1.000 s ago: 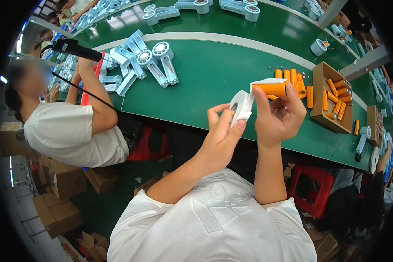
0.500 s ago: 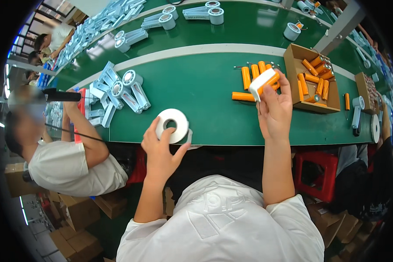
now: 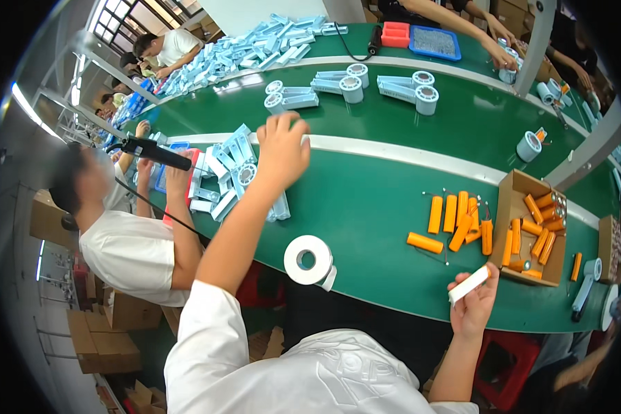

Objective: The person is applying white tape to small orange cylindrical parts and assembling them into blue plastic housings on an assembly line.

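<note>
item: tape roll (image 3: 290, 261), white, flat on the green worktop (image 3: 372, 200); a short tail of tape hangs loose on its right, near edge.

item: orange battery (image 3: 470, 284), white strip along its visible side; right of the tape roll and a little nearer the wearer.

hands: well apart. right hand (image 3: 472, 310): fingers closed on the battery. left hand (image 3: 283, 148): raised, beyond the tape roll and slightly left, near the blue handles (image 3: 238, 145); fingers curled, whether on anything cannot be told.

stock: loose batteries (image 3: 450, 212) and open carton (image 3: 514, 190), right of the tape roll and farther out.

handling notes (judgement): grip the battery lightly by its sides; lay the strip straight and press it flat from end to end, without creases; lead wires, if any, best left free of the adhesive; tape tail best held off the worktop, so that it lifts cleanly.
</note>
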Action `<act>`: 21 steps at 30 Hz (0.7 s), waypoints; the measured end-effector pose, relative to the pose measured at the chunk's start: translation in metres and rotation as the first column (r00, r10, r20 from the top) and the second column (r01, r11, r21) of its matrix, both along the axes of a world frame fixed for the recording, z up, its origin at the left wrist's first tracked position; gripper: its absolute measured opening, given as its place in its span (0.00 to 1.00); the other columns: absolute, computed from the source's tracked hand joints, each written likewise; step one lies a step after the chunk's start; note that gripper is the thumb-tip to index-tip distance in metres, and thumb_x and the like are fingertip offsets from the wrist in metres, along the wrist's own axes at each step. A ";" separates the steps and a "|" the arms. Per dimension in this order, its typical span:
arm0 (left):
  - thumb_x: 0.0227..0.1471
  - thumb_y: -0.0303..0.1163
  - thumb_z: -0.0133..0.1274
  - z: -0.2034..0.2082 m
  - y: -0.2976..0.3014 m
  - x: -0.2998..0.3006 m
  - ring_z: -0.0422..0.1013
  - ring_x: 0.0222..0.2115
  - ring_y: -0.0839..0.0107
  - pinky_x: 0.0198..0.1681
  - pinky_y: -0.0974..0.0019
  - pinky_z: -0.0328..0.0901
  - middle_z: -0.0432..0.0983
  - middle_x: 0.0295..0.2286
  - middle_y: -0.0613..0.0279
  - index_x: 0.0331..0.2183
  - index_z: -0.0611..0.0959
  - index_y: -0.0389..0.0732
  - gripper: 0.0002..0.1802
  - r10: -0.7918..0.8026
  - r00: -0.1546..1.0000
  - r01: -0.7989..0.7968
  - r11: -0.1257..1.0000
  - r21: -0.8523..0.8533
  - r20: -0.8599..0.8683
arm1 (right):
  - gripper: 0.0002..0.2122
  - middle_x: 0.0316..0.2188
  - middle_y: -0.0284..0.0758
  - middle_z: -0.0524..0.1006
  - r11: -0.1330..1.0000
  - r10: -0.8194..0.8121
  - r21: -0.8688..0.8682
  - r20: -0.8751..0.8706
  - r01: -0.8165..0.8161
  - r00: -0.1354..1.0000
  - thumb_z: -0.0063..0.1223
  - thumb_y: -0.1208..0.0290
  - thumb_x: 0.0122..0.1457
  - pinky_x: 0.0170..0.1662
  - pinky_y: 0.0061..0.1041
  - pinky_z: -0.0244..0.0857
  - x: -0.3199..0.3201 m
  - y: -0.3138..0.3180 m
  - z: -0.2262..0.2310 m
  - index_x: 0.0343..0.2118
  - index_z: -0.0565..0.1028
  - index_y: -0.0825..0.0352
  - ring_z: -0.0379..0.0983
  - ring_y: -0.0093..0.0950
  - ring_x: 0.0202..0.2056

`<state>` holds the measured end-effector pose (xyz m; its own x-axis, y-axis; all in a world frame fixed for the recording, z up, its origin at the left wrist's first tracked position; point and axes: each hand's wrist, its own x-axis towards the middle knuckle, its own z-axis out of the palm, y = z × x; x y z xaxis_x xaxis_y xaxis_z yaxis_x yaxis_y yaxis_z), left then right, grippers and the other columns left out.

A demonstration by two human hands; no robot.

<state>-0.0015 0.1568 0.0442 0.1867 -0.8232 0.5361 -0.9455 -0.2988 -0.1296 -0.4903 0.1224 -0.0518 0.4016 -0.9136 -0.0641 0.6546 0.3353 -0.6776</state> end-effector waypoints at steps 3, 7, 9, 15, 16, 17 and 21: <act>0.47 0.29 0.62 -0.015 -0.069 0.082 0.64 0.57 0.44 0.57 0.47 0.60 0.68 0.64 0.53 0.49 0.82 0.48 0.23 0.218 0.976 -0.219 0.968 0.126 0.019 | 0.35 0.43 0.54 0.84 0.998 0.046 0.031 0.064 -0.048 0.997 0.51 0.93 0.56 0.39 0.32 0.83 0.006 0.000 0.005 0.65 0.65 0.55 0.86 0.45 0.37; 0.46 0.34 0.64 -0.014 -0.120 0.152 0.57 0.66 0.36 0.64 0.40 0.60 0.51 0.73 0.52 0.61 0.76 0.59 0.39 0.377 0.924 -0.324 0.859 0.397 -0.061 | 0.36 0.43 0.55 0.84 0.994 0.045 0.091 0.141 -0.058 0.989 0.50 0.94 0.54 0.36 0.31 0.82 0.003 0.000 0.007 0.65 0.65 0.55 0.86 0.46 0.37; 0.41 0.36 0.68 -0.013 -0.131 0.183 0.53 0.69 0.32 0.67 0.36 0.62 0.44 0.75 0.56 0.66 0.72 0.67 0.49 0.439 0.874 -0.292 0.815 0.500 -0.207 | 0.36 0.43 0.55 0.84 0.993 0.032 0.110 0.161 -0.050 0.986 0.50 0.94 0.54 0.36 0.31 0.82 0.002 0.000 0.009 0.65 0.65 0.55 0.87 0.46 0.36; 0.33 0.35 0.74 -0.012 -0.147 0.227 0.58 0.65 0.32 0.68 0.37 0.66 0.46 0.74 0.60 0.66 0.74 0.66 0.55 0.423 0.846 -0.103 0.726 0.680 -0.324 | 0.36 0.43 0.56 0.84 0.991 0.048 0.121 0.106 -0.061 0.993 0.52 0.93 0.55 0.32 0.27 0.80 0.007 -0.004 0.008 0.65 0.65 0.55 0.87 0.47 0.37; 0.33 0.35 0.74 -0.006 -0.146 0.219 0.58 0.65 0.34 0.68 0.38 0.65 0.47 0.74 0.60 0.65 0.74 0.65 0.54 0.397 0.856 -0.079 0.732 0.677 -0.330 | 0.35 0.43 0.56 0.84 0.990 0.041 0.126 0.111 -0.055 0.993 0.52 0.92 0.55 0.32 0.26 0.80 0.005 -0.005 0.007 0.66 0.65 0.55 0.87 0.46 0.37; 0.34 0.35 0.74 0.001 -0.144 0.209 0.59 0.65 0.36 0.68 0.40 0.65 0.48 0.73 0.59 0.65 0.75 0.63 0.53 0.371 0.865 -0.053 0.736 0.675 -0.336 | 0.35 0.43 0.56 0.84 0.990 0.034 0.134 0.115 -0.049 0.993 0.52 0.92 0.55 0.32 0.25 0.80 0.004 -0.004 0.007 0.66 0.65 0.55 0.87 0.46 0.37; 0.34 0.32 0.73 0.038 -0.120 0.144 0.61 0.64 0.39 0.68 0.42 0.66 0.51 0.72 0.58 0.63 0.77 0.61 0.50 0.228 0.923 0.035 0.752 0.658 -0.309 | 0.35 0.44 0.56 0.83 0.991 0.037 0.124 0.107 -0.050 0.994 0.54 0.90 0.56 0.32 0.23 0.79 0.007 -0.004 0.007 0.67 0.65 0.55 0.86 0.45 0.36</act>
<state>0.1429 0.0368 0.0824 0.3486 -0.9081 -0.2319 -0.9330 -0.3599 0.0067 -0.4833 0.1187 -0.0452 0.4516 -0.8822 -0.1334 0.7022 0.4437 -0.5568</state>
